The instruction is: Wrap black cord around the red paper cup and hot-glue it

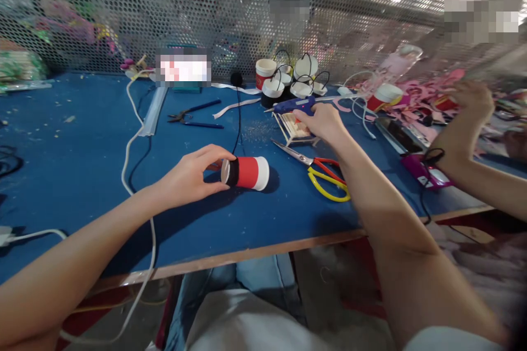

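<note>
My left hand (197,174) is closed around the black-banded end of a red and white paper cup (248,173), which lies on its side just above the table. A thin black cord (239,120) runs from near the cup up to a round black ball (236,78). My right hand (325,122) grips a blue hot glue gun (294,105). The gun's nozzle points left, over a small wooden stick rack (294,130). Below that hand lie scissors (325,175) with red and yellow handles, their blades slightly apart.
Several cups with black cord handles (303,68) stand at the back by a perforated metal screen (230,16). Blue-handled pliers (197,115), clear glue sticks (155,112) and a white cable (128,159) lie left. Another person's arm (465,142) is at right, near pink scraps (440,96).
</note>
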### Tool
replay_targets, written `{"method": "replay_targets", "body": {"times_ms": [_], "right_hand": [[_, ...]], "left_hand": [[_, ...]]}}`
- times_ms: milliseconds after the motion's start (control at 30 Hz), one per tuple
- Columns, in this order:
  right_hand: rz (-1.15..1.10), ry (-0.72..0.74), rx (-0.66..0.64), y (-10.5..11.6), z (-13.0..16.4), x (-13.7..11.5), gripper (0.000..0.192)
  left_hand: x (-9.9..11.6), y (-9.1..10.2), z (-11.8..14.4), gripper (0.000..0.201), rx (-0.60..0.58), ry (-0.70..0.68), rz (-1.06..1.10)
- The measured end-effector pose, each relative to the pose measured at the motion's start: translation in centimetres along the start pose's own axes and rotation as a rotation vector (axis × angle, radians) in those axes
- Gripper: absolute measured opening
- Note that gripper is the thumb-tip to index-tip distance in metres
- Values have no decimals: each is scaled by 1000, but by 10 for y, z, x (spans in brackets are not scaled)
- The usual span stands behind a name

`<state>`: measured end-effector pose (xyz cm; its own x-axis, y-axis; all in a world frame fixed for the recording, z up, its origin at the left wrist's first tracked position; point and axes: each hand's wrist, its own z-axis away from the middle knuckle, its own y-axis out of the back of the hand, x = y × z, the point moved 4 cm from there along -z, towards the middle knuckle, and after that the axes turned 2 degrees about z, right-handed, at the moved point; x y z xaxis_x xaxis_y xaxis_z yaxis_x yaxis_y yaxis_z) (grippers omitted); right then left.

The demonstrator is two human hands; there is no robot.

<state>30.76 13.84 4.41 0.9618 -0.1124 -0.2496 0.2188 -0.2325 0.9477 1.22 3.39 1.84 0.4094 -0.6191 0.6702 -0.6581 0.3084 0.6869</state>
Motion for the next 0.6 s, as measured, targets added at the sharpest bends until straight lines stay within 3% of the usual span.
{"method": "replay_targets", "body": {"times_ms": [167,233,367,400,467,600], "right_hand": [[125,-123,-37,-8,0,3,50],[190,-129,27,-5,6,-1,49],[144,90,217,6,31,-32,36],[54,179,178,5,38,-43,34],[-150,370,-49,-3,55,-68,45],[-480,485,-531,-24,81,-106,53]], "left_hand": [[1,0,0,39,2,-12,-1],[2,-1,0,39,0,-23,-8],[4,-1,1,40,-9,-32,-33],[5,-2,1,39,-13,-40,-39],[8,-2,1,37,-14,-65,-49],[11,-4,2,36,-16,-94,-111]]}}
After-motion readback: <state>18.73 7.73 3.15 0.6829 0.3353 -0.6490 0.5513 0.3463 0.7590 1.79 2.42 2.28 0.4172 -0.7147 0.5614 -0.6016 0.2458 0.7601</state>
